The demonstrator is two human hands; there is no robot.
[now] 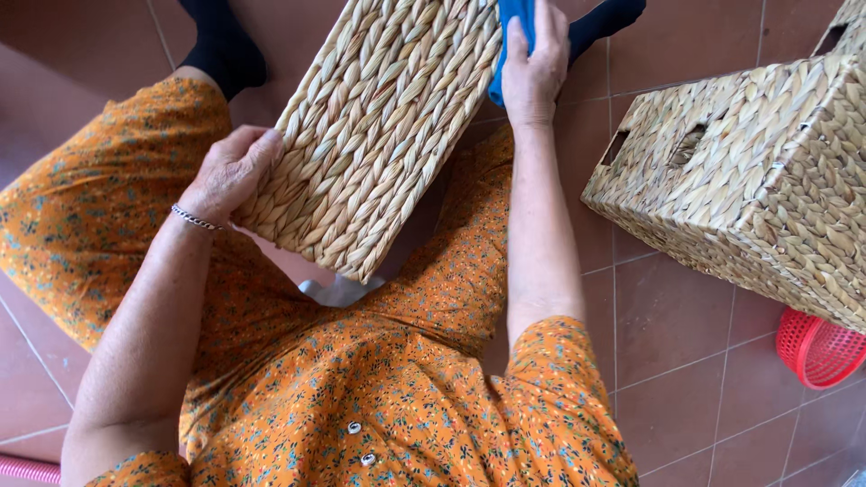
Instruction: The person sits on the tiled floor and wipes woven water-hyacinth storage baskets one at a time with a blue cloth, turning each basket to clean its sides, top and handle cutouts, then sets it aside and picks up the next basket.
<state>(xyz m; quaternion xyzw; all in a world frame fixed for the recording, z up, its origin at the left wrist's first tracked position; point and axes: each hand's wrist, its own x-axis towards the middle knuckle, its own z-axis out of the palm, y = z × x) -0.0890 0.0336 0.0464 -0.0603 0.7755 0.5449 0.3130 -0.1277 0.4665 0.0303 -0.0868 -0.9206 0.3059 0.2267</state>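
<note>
While the left hand [230, 171] grips the stiff, probably light woven basket [379, 126] by its edge, the right hand [532, 68] presses a blue cloth [514, 27] on it.

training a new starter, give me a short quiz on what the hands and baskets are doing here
1. True or false: the left hand grips the edge of the woven basket over the lap.
2. What does the right hand press against that basket?
A. a red bowl
B. a blue cloth
C. a brush
3. Where does the second basket stand, and what lies by its lower right corner?

Key
1. True.
2. B.
3. On the tiled floor at the person's right, apart from both hands; a red plastic basket lies partly beneath its corner.
</note>
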